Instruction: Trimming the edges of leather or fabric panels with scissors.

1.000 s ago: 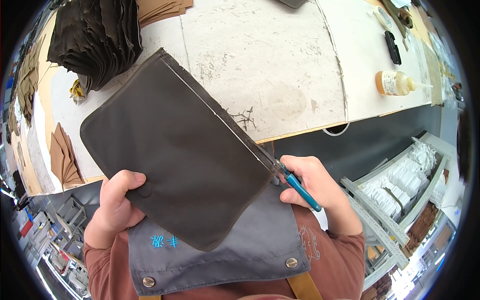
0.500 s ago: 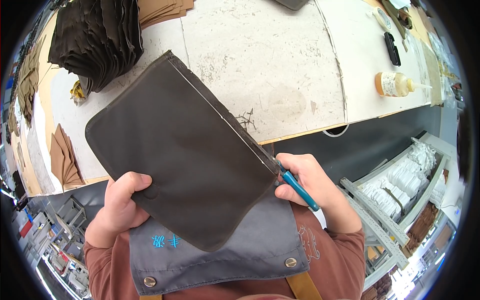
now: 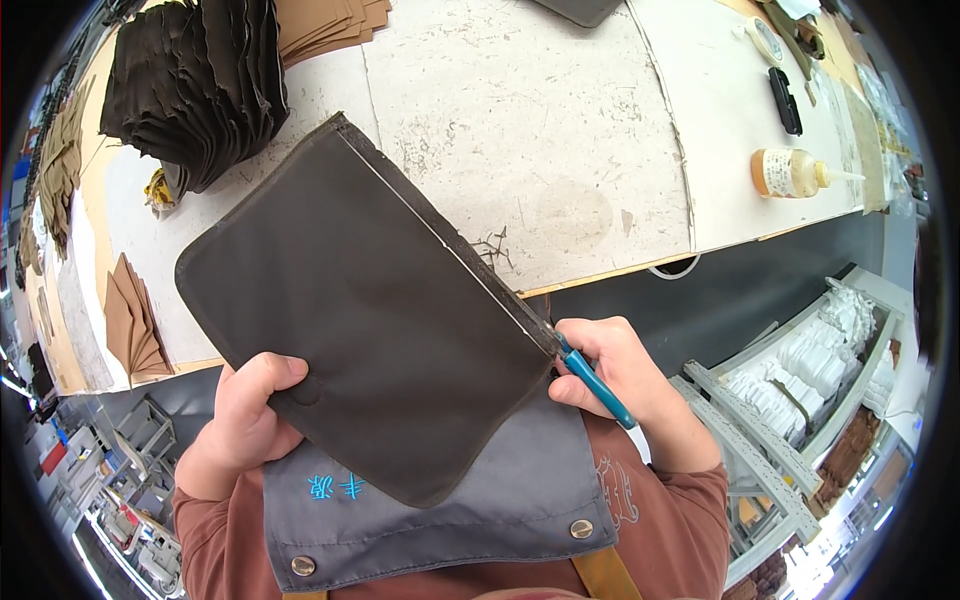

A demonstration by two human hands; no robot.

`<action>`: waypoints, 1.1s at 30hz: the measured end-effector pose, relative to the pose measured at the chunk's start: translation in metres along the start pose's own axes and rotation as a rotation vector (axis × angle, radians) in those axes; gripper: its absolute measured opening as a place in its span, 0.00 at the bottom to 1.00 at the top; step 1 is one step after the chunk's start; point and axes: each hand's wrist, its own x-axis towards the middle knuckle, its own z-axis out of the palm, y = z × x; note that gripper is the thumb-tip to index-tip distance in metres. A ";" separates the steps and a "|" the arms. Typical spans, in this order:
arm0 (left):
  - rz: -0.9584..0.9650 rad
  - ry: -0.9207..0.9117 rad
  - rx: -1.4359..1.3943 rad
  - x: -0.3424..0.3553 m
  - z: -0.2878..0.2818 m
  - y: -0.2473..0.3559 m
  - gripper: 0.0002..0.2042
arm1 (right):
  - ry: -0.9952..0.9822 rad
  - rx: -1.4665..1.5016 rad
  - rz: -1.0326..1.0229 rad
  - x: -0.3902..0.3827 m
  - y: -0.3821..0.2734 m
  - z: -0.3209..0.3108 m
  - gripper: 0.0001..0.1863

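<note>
A dark brown flat panel (image 3: 350,290), rounded at its corners, is held up tilted in front of me, over my grey apron and the table's front edge. A thin white line runs along its upper right edge, beside a rough dark strip. My left hand (image 3: 255,405) grips the lower left edge, thumb on top and fingers hidden beneath. My right hand (image 3: 620,365) is closed round teal-handled snips (image 3: 597,388) at the panel's right corner. Their jaws meet the edge there and are mostly hidden.
On the pale worktable (image 3: 520,100) stand a stack of dark panels (image 3: 200,90) and brown sheets (image 3: 135,325) at the left. Thin dark scraps (image 3: 492,247) lie beyond the panel. An amber bottle (image 3: 788,173) and a black tool (image 3: 785,100) lie right. A metal rack (image 3: 745,405) stands lower right.
The panel and my left hand have shifted slightly down and to the right in the picture. The snips remain at the right corner, with my right hand still around them.
</note>
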 end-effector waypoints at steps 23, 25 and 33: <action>0.027 0.016 0.019 -0.001 0.004 0.000 0.24 | 0.029 0.014 -0.010 -0.004 0.001 0.003 0.30; 0.018 0.002 0.037 -0.001 0.003 0.002 0.25 | 0.031 0.012 -0.019 -0.004 0.000 0.003 0.29; -0.022 -0.033 0.049 -0.002 0.009 0.004 0.23 | 0.008 -0.087 -0.023 0.007 -0.010 -0.006 0.29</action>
